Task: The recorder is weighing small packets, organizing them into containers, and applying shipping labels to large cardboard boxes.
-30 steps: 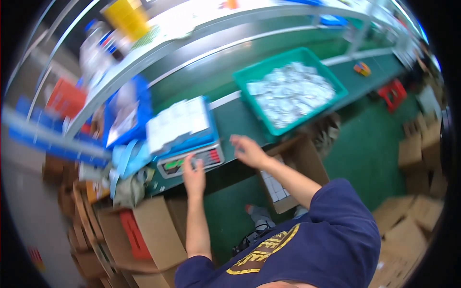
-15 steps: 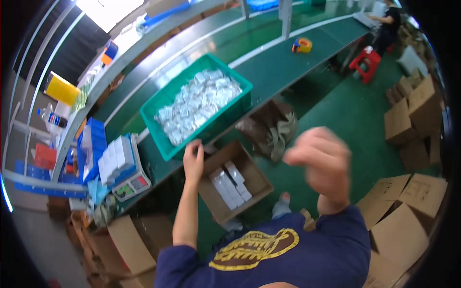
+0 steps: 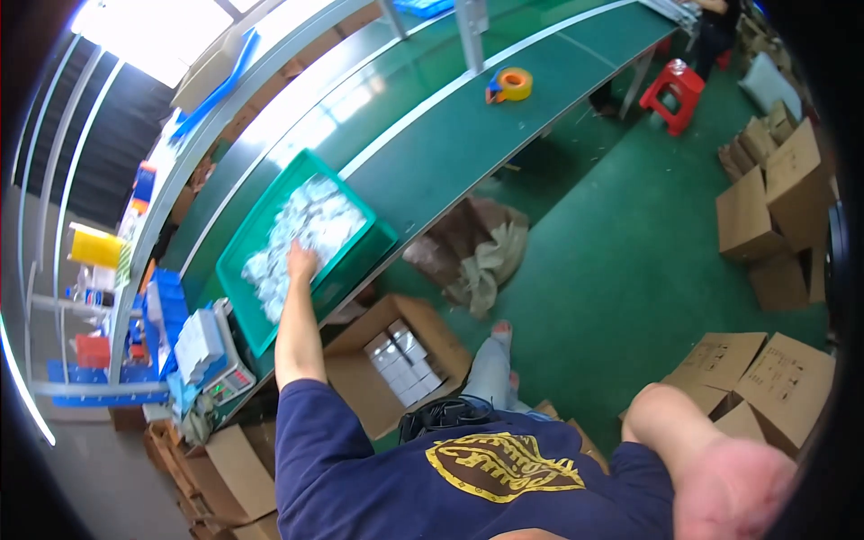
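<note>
In the green bin (image 3: 249,310) lies a heap of small silvery packets (image 3: 315,220). My left hand (image 3: 303,262) reaches over the bin's near edge into the heap. Its fingers look curled down among the packets, and whatever they grip is hidden. Below the bin an open cardboard box (image 3: 351,382) holds rows of small white boxes (image 3: 402,364) on its floor. My right hand (image 3: 733,490) is raised at the lower right, close to the camera and away from the bin. It is smeared by motion, so its fingers cannot be made out.
The bin stands on a long green bench (image 3: 432,171) with a tape dispenser (image 3: 510,85) farther along. White cartons (image 3: 200,346) sit on a scale (image 3: 232,382) at the left. A sack (image 3: 490,270) is under the bench, a red stool (image 3: 673,95) stands beyond, and cardboard boxes (image 3: 760,211) are stacked right.
My left hand has moved from beside the bin's near rim into the packets. My right hand has swung down and right, toward the camera. The view has shifted, moving the bin down and left.
</note>
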Available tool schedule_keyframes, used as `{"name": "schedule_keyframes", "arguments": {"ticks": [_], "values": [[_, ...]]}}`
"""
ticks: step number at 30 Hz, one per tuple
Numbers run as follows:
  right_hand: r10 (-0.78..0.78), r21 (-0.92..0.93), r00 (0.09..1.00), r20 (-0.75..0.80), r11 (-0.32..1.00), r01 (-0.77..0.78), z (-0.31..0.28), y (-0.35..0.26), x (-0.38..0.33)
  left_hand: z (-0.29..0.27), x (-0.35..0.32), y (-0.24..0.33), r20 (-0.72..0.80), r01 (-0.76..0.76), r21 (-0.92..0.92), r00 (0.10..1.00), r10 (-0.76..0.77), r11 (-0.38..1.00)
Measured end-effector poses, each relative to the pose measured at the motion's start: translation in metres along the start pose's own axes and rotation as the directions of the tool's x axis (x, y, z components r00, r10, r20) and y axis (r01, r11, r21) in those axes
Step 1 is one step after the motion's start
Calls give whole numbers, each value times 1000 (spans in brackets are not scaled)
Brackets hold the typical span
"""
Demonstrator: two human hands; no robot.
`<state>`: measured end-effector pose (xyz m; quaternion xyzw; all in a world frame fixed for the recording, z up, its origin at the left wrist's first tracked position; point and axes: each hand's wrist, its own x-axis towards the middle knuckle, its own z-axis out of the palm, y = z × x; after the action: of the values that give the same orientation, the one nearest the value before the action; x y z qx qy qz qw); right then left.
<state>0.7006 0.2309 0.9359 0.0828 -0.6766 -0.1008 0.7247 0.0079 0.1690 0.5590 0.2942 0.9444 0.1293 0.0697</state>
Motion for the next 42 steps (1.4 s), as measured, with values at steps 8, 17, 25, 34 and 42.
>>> {"name": "schedule_keyframes", "arguments": {"ticks": [8,17,25,34,42], "values": [[948,-391,17,317,147,-909,58,92,-181,-26,-44,50,-732,-145,261,615,293,954],[591,23,-352,726,-532,-847,152,175,-289,-33,-158,375,-113,-198,-922,959,259,333],[652,-134,-332,681,-335,-933,196,348,-353,31,-100,526,-14,-50,-987,974,225,151],[831,-268,237,503,410,-872,320,732,-477,112,-45,537,221,262,-886,964,-148,383],[543,-402,512,666,839,-367,499,858,-601,126,-60,567,234,406,-784,894,-381,470]]}}
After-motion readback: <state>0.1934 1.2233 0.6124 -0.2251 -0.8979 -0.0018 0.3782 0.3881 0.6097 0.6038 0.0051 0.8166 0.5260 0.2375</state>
